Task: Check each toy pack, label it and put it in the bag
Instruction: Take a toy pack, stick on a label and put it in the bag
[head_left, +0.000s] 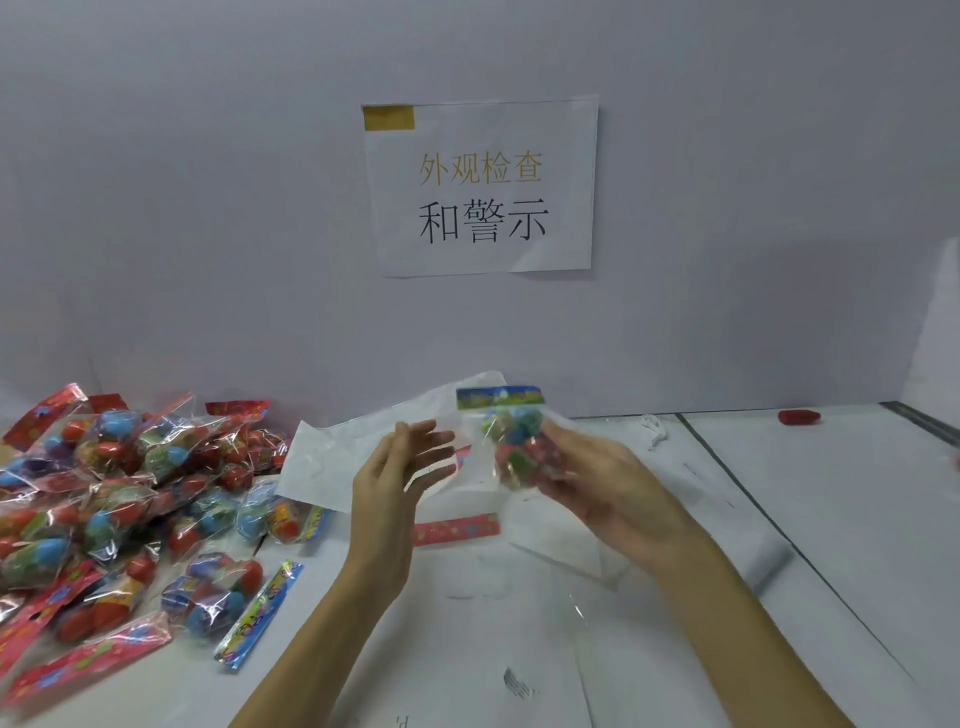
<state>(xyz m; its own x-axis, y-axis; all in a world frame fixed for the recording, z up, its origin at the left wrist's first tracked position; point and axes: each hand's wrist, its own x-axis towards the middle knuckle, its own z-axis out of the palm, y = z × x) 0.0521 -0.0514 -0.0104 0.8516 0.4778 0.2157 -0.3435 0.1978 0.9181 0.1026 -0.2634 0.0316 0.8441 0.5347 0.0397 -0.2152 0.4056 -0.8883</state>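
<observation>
I hold one toy pack up in my right hand, fingers curled round it, to check it; my left hand hovers beside, fingers straight (the unchecked pile lies far left).

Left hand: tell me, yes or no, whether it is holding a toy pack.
No: the left hand is open with straight fingers, holding nothing, while the right hand grips the toy pack.
</observation>
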